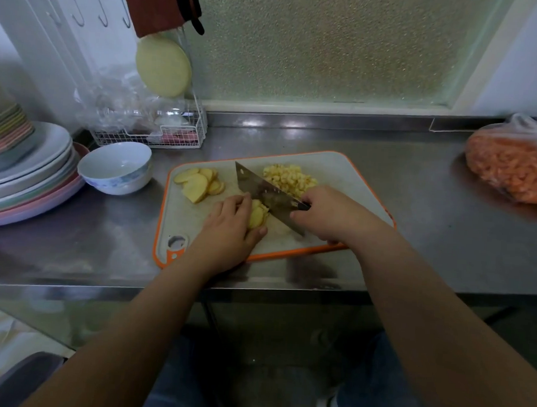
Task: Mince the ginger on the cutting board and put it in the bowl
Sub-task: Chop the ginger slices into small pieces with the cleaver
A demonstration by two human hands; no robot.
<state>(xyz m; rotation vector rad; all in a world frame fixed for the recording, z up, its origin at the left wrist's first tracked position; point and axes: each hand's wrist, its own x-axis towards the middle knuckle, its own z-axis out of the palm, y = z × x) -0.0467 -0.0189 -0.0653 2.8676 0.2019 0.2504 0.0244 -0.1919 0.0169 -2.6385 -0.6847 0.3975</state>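
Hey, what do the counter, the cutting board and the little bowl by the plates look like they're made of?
Counter: most likely stainless steel, brushed grey with blurry window reflections. Cutting board: probably plastic, a matte speckled grey face with a bright orange rim, possibly rubbery. Bowl: looks like glazed ceramic, glossy white with a faint blue pattern on the outside, though melamine can't be ruled out.

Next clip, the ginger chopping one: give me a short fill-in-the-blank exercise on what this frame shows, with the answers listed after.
1. The right hand grips the handle of the ____.
2. The left hand holds a stack of ginger slices on the ____.
3. The white bowl beside the board holds ____ ginger.
4. The pile of chopped ginger lies on the far side of the ____.

Missing words: knife; cutting board; no; blade
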